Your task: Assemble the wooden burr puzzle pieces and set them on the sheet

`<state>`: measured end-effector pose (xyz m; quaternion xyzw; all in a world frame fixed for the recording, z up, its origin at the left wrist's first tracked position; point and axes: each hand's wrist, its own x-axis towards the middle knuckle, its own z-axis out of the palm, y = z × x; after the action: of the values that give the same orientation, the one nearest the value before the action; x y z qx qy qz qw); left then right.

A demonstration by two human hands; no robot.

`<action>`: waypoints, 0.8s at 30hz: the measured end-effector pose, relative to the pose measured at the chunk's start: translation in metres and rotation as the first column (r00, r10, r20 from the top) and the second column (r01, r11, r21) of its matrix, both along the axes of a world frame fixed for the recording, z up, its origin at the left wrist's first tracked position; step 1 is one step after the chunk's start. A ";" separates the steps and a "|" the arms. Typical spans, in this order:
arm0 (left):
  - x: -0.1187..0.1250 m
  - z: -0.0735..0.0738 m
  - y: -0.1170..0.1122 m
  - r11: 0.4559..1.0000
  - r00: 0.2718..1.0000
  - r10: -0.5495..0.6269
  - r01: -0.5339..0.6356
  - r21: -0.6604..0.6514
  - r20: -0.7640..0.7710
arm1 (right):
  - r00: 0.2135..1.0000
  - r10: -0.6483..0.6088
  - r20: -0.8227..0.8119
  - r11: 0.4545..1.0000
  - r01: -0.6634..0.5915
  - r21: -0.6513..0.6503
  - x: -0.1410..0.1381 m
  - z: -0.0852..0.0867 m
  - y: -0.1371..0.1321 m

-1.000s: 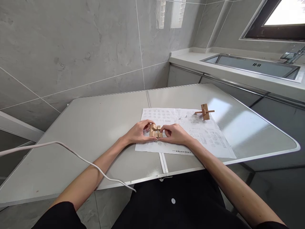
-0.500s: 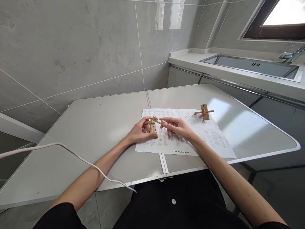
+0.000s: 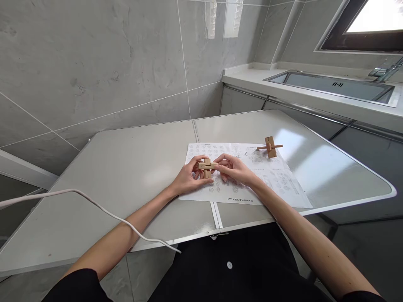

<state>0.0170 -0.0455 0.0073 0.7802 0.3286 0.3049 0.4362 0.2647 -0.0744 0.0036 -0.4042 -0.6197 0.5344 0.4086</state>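
My left hand [image 3: 191, 175] is closed around an upright bundle of wooden puzzle pieces [image 3: 207, 174], thumb at its lower end and fingers at its upper end. Across this bundle lies a notched wooden puzzle piece [image 3: 203, 166], with a dark mark near its left end. My right hand [image 3: 233, 168] pinches the right end of that crosswise piece between thumb and fingers. Both hands are above a printed instruction sheet [image 3: 248, 195] covered in small line drawings. How deeply the pieces fit together cannot be made out.
Another wooden puzzle assembly [image 3: 270, 147], a flat block crossed by a thin stick, rests on the sheet's far right part. A white cable [image 3: 103, 209] runs over my left forearm. Beyond the light folding table [image 3: 141, 147] are a tiled wall and a counter with a sink [image 3: 330, 86].
The notched piece, tilted above the bundle before, now lies level across it. My right hand has come slightly left and down with it; the left hand has shifted a little to the right.
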 end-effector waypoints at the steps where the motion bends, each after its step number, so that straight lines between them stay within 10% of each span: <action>1: 0.000 0.000 0.000 1.000 1.000 -0.003 0.003 0.004 -0.005 | 1.000 -0.002 -0.001 1.000 0.002 -0.001 0.000 0.000 0.000; 24: -0.001 -0.001 0.013 0.959 0.959 0.205 -0.157 -0.238 0.194 | 0.965 -0.109 0.238 0.975 0.057 0.213 -0.005 -0.005 -0.002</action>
<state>0.0157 -0.0320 0.0060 0.6556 0.3813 0.3887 0.5232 0.2598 -0.0759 -0.0011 -0.4495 -0.7001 0.3954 0.3892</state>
